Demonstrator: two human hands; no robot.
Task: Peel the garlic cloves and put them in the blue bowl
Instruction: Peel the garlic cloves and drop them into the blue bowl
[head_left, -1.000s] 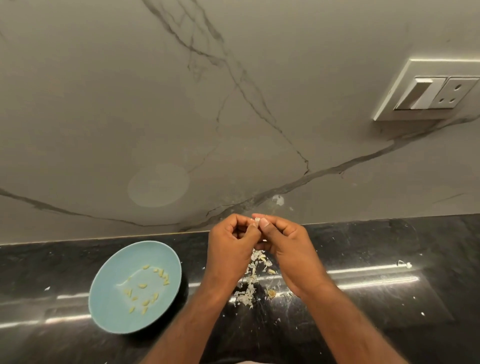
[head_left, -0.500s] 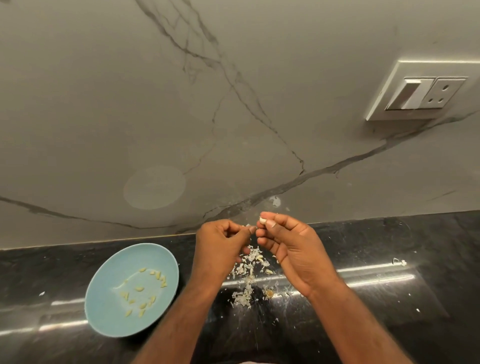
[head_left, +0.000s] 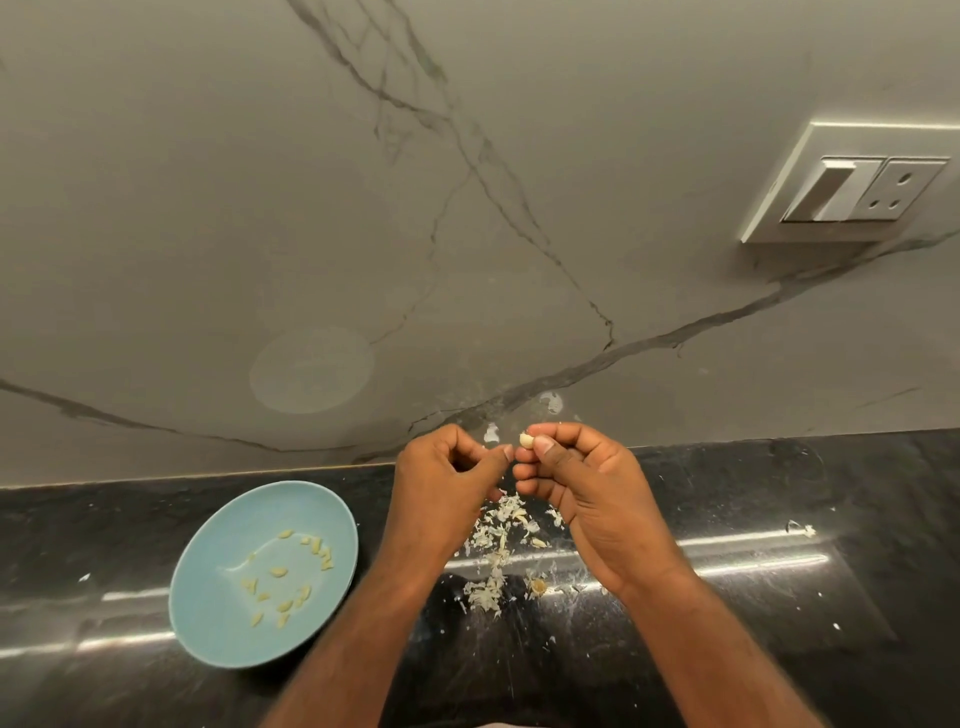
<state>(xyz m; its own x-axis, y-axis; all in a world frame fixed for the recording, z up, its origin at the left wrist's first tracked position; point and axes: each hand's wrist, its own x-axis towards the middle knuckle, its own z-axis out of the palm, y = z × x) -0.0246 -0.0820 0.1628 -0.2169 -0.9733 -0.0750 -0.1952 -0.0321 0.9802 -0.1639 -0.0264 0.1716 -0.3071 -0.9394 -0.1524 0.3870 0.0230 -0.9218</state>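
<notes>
My right hand (head_left: 587, 483) pinches a small pale garlic clove (head_left: 526, 440) between thumb and forefinger, held above the black counter. My left hand (head_left: 441, 483) is just left of it with fingers curled and thumb tip pressed to the forefinger; whether a bit of skin is pinched there is too small to tell. The blue bowl (head_left: 208, 618) sits on the counter to the left of my left forearm, with several peeled cloves (head_left: 283, 577) scattered inside. A pile of papery garlic skins (head_left: 496, 551) lies on the counter below and between my hands.
The black stone counter (head_left: 753, 519) runs along a grey marble wall (head_left: 363, 208). A white switch and socket plate (head_left: 857, 187) is mounted on the wall at upper right. Small skin flecks dot the counter, one at the right (head_left: 802, 530).
My hands have drawn slightly apart. The clove now stays with my right hand alone, while my left hand has pulled back to the left.
</notes>
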